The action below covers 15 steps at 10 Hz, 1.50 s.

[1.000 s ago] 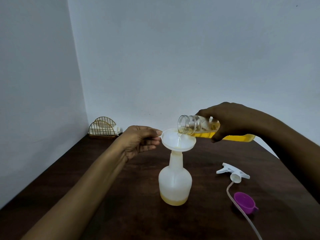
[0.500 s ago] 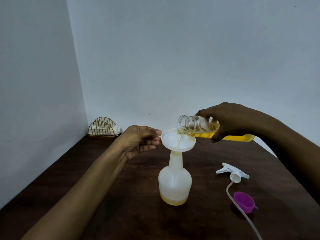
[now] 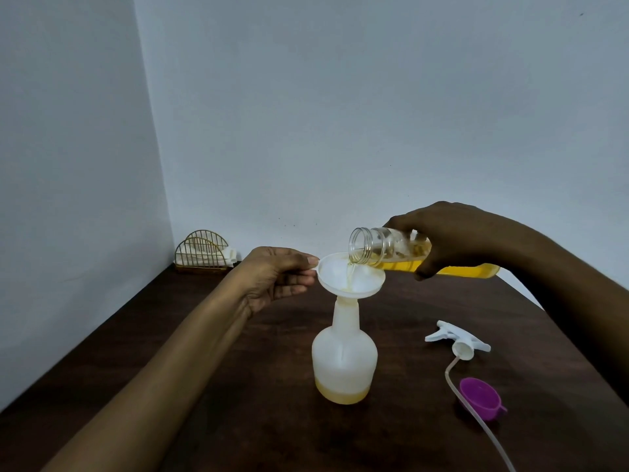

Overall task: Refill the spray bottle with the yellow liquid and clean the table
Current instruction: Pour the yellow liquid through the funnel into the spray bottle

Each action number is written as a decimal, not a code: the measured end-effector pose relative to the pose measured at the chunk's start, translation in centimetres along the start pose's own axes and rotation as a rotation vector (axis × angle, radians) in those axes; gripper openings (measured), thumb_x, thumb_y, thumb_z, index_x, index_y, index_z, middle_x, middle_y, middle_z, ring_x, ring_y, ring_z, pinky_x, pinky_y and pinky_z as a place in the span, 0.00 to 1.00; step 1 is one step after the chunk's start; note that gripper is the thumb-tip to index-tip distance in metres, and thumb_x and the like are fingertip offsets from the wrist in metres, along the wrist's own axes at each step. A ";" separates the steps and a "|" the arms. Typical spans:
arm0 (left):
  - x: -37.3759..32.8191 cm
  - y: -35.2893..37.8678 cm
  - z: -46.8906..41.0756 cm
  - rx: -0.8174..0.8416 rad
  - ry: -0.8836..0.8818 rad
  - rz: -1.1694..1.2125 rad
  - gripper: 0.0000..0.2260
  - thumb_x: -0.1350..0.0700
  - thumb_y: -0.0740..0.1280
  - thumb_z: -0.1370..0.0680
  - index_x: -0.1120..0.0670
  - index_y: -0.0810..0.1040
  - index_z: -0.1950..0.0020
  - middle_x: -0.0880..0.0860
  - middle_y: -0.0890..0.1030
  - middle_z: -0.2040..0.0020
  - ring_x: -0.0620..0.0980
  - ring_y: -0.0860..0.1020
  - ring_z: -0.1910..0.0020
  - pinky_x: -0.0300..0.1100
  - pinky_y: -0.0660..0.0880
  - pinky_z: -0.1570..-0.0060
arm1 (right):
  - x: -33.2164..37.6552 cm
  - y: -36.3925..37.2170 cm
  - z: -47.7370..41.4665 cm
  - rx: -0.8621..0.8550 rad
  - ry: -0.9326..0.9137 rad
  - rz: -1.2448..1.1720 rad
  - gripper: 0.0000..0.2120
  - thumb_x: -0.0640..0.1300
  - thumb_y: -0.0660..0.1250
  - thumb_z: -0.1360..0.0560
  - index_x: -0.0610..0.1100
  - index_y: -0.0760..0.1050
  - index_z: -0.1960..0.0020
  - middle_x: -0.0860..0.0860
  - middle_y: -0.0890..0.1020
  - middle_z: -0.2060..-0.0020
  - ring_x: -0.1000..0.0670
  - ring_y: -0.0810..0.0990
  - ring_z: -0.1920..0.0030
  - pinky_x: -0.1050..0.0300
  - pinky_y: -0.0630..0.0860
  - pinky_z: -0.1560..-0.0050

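A translucent white spray bottle point(image 3: 344, 362) stands on the dark wooden table point(image 3: 238, 386) with a shallow layer of yellow liquid at its bottom. A white funnel point(image 3: 350, 279) sits in its neck. My left hand point(image 3: 275, 277) pinches the funnel's tab at the left rim. My right hand point(image 3: 452, 236) grips a clear bottle point(image 3: 381, 248) tipped almost level over the funnel, and a thin yellow stream runs from its mouth into the funnel. The white spray head point(image 3: 457, 340) with its long tube lies on the table to the right.
A purple cap point(image 3: 480, 398) lies next to the tube at the right. A gold wire holder point(image 3: 200, 252) with white cloth stands in the back left corner against the wall. The table's right edge runs diagonally under my right arm.
The yellow stream keeps running into the funnel. Both hands and the bottles stay almost where they were.
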<state>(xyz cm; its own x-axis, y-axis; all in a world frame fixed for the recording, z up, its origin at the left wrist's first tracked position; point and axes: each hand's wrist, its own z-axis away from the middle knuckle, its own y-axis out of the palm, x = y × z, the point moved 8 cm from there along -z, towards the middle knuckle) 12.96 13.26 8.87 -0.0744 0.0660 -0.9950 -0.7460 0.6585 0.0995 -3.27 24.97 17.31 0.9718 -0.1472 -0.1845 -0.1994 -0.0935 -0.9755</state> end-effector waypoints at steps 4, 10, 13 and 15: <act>0.0 0.0 0.2 -0.003 -0.003 0.001 0.06 0.65 0.65 0.24 0.60 0.81 0.58 0.51 0.81 0.74 0.42 0.79 0.76 0.33 0.77 0.75 | 0.1 0.0 0.0 0.001 -0.005 -0.004 0.27 0.50 0.76 0.36 0.58 0.69 0.40 0.62 0.71 0.54 0.52 0.74 0.44 0.52 0.74 0.48; -0.1 0.0 0.1 -0.004 0.002 -0.027 0.04 0.63 0.67 0.25 0.61 0.81 0.57 0.51 0.81 0.73 0.41 0.79 0.75 0.32 0.77 0.74 | -0.2 0.2 -0.5 -0.012 -0.029 -0.026 0.30 0.51 0.77 0.36 0.59 0.68 0.38 0.60 0.77 0.49 0.51 0.75 0.46 0.50 0.75 0.48; -0.1 0.0 0.0 -0.010 0.010 -0.035 0.05 0.64 0.66 0.24 0.61 0.81 0.57 0.51 0.81 0.73 0.41 0.79 0.76 0.32 0.77 0.74 | -0.1 0.2 -0.6 -0.015 -0.066 -0.026 0.28 0.50 0.77 0.36 0.58 0.68 0.40 0.63 0.73 0.56 0.52 0.74 0.47 0.52 0.74 0.50; -0.1 0.1 0.0 -0.012 0.007 -0.031 0.04 0.64 0.67 0.25 0.60 0.81 0.58 0.51 0.81 0.73 0.41 0.79 0.76 0.32 0.77 0.74 | -0.1 0.1 -0.6 -0.009 -0.077 -0.026 0.27 0.50 0.77 0.36 0.59 0.68 0.41 0.64 0.72 0.57 0.53 0.74 0.47 0.53 0.74 0.51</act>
<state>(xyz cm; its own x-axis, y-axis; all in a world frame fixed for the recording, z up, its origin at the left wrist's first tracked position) 12.94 13.31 9.00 -0.0559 0.0404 -0.9976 -0.7561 0.6509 0.0687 -3.50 24.34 17.29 0.9833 -0.0687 -0.1685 -0.1751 -0.1051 -0.9789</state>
